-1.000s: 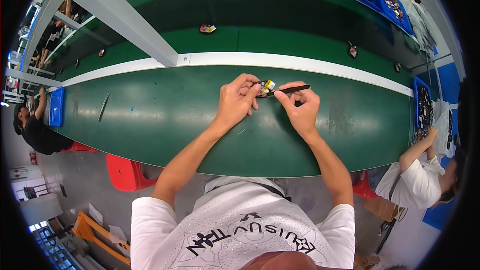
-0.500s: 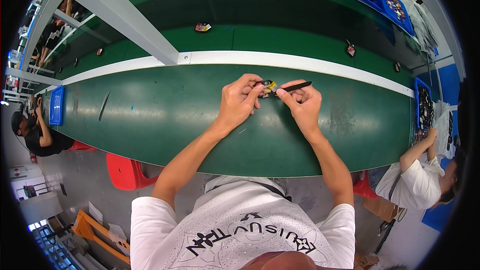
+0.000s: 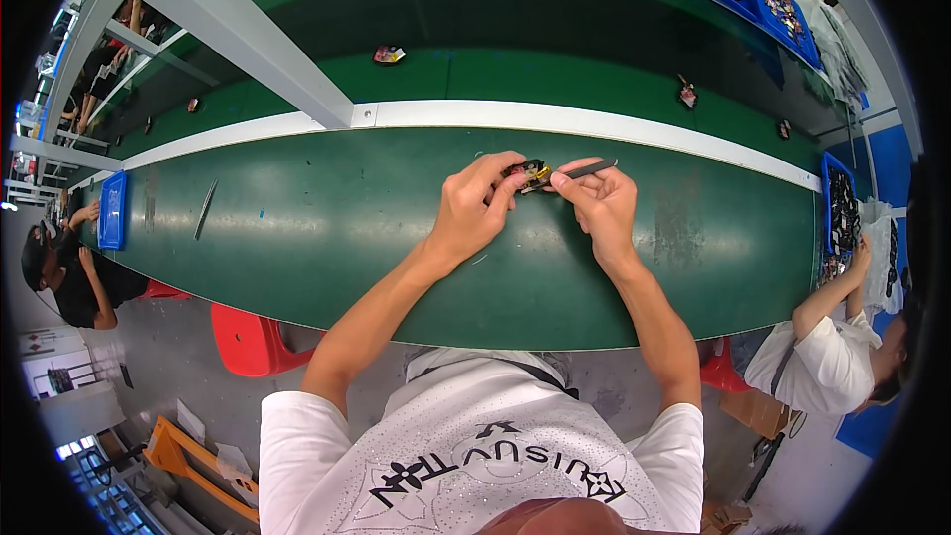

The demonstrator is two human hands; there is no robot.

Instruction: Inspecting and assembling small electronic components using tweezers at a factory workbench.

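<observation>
Left hand pinches small black-and-yellow part, frame centre, just above green tabletop | my right hand holds dark tool, long axis running left-right, tip touching the part | right hand steers, left steadies.

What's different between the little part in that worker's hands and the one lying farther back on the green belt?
The small black-and-yellow part is pinched by the left hand while the right hand puts a thin dark tool to it; the part on the far belt lies alone, untouched. The held one shows yellow, the far one reddish. The held one sits over the near green bench, the far one beyond the white rail. Both are small.
</observation>
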